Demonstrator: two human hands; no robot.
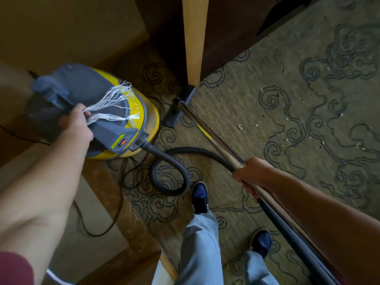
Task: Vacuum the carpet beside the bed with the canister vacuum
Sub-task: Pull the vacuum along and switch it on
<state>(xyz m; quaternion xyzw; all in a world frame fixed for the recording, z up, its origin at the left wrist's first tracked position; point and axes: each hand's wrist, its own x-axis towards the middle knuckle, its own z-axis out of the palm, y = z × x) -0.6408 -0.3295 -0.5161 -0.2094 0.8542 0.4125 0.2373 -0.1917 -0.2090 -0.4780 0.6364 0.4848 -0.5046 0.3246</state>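
Left hand on the canister, right hand on the wand.
The left hand (pixel 77 124) grips the grey handle of the yellow canister vacuum (pixel 107 112) on the patterned carpet (pixel 287 99); the black hose (pixel 176 161) loops rightward to the metal wand (pixel 207 130), gripped by the right hand (pixel 253 175), floor head (pixel 181 105) just beside a wooden post (pixel 194 38).

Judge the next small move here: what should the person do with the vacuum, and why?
Probably draw the floor nozzle back from the wooden post and sweep right, toward the pale scraps on the carpet. The right hand already grips the wand, and the left hand holds the canister's handle, so it can follow.
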